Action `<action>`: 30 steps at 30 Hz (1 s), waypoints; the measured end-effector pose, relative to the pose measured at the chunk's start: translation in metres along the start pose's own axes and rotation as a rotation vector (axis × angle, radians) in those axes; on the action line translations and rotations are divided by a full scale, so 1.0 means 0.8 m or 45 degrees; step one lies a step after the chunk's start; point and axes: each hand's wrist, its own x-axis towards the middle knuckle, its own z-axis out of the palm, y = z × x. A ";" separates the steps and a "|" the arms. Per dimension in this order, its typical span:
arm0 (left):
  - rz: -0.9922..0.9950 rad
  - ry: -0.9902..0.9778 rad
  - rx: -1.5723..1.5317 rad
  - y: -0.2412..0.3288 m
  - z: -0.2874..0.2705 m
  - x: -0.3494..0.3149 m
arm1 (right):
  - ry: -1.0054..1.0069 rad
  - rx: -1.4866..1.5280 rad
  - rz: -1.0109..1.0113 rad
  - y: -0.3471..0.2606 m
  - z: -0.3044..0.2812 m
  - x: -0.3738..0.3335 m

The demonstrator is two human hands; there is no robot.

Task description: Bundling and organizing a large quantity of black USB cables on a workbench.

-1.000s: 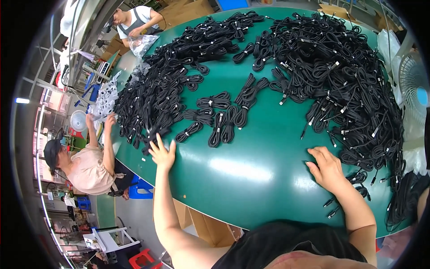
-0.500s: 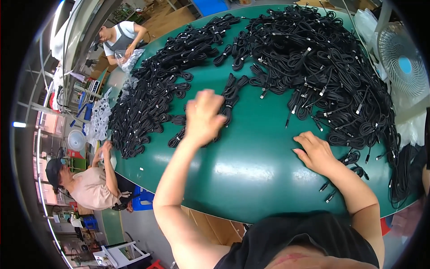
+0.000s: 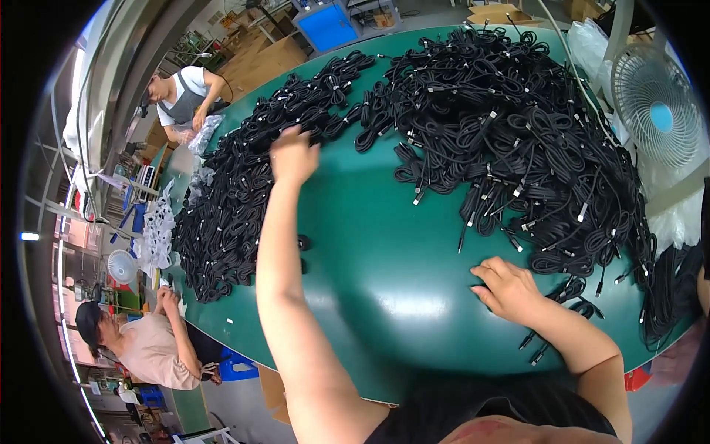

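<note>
Left hand (image 3: 294, 155), bare, motion-blurred: over the inner edge of the left heap of coiled black cables with small pale ends (image 3: 225, 192), arm stretched toward the far side. Grip: cannot be told; blur hides whether a cable lies in the fingers.

Right hand (image 3: 509, 291), bare, palm down: at the bare part of the table, fingers loosely bent, thumb parted from them. Grip: relaxed, released. Nearest goods: the right heap of looped black cables with silver-and-white connectors (image 3: 503, 126), just beside it.

Table, broad, smooth, glossy green (image 3: 370, 214): carries both heaps, the left one long and low, the right one larger and more tangled, its loops reaching the right edge. Between the hands, bare green surface.

Loose black cables, a few, with dark plugs (image 3: 569, 288): on the table beside the right forearm.

Desk fan, white, round grille, blue hub (image 3: 660, 117): at the table's right side.

Plastic bags, pale, crumpled (image 3: 157, 229): along the left edge.

Co-worker in beige top and dark cap (image 3: 151, 344): at the left edge, hands near the tabletop.

Co-worker in white shirt and grey apron (image 3: 181, 100): far left corner, hands at a clear plastic bag (image 3: 205, 135).
</note>
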 end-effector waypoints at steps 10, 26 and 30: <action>-0.173 -0.041 -0.316 0.117 0.090 0.101 | -0.038 0.098 0.025 0.002 0.001 0.002; -0.172 0.444 -0.076 -0.014 0.005 -0.096 | 0.008 0.098 0.013 0.003 0.003 -0.008; -0.621 0.560 -1.427 0.010 -0.040 -0.093 | 0.041 0.142 -0.055 0.009 0.012 -0.003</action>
